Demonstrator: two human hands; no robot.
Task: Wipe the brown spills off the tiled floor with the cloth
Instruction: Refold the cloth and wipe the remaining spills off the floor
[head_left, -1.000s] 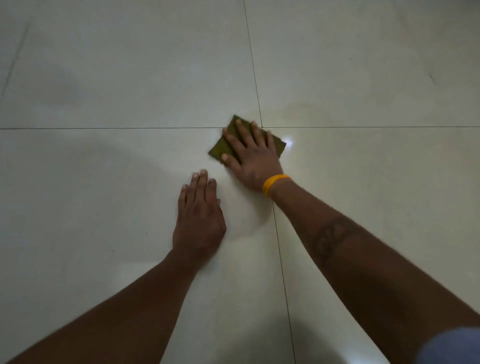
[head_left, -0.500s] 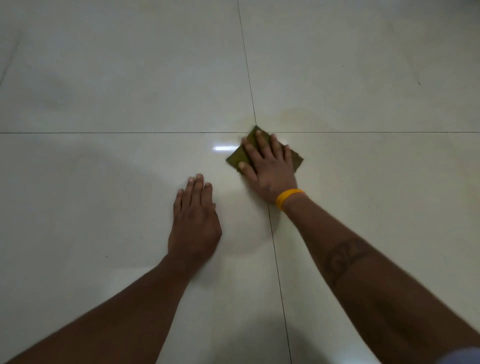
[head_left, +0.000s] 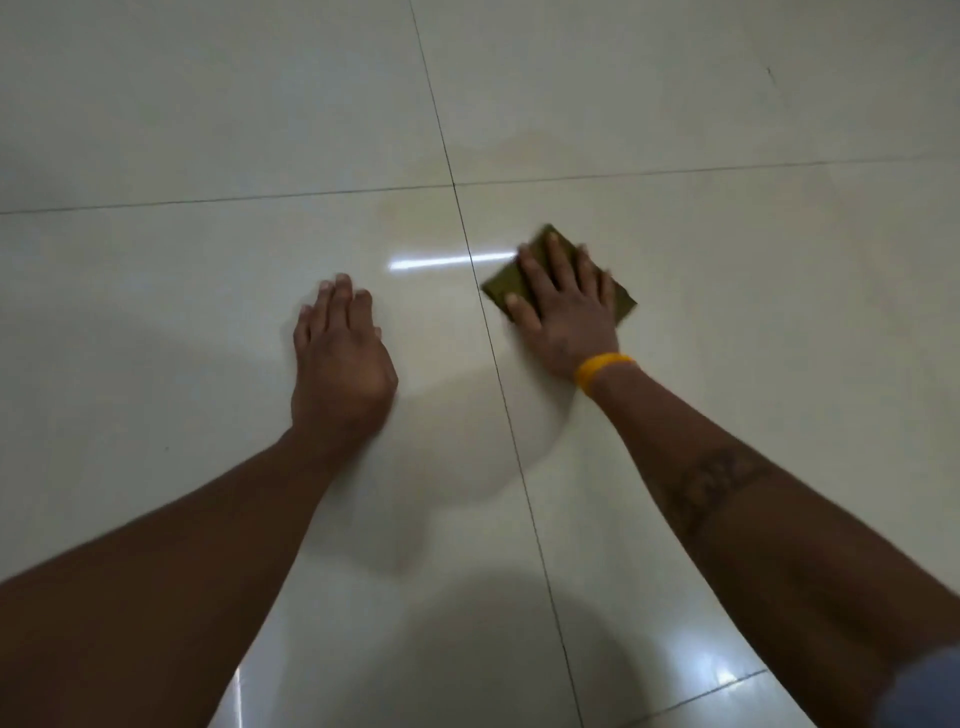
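It looked like an indoor room, kind unclear: large glossy off-white floor tiles (head_left: 208, 130) with thin dark grout lines (head_left: 498, 364) mirrored ceiling lights.

Pale tiled floor (head_left: 208, 130) with a smooth, glossy glaze that mirrors a bright streak of light, split by thin dark grout lines. A faint brownish film (head_left: 415, 213) dulls the shine near the tile corners. The olive cloth (head_left: 506, 285) looks matt and soft. A yellow wristband (head_left: 597, 370) looks smooth, rubbery.
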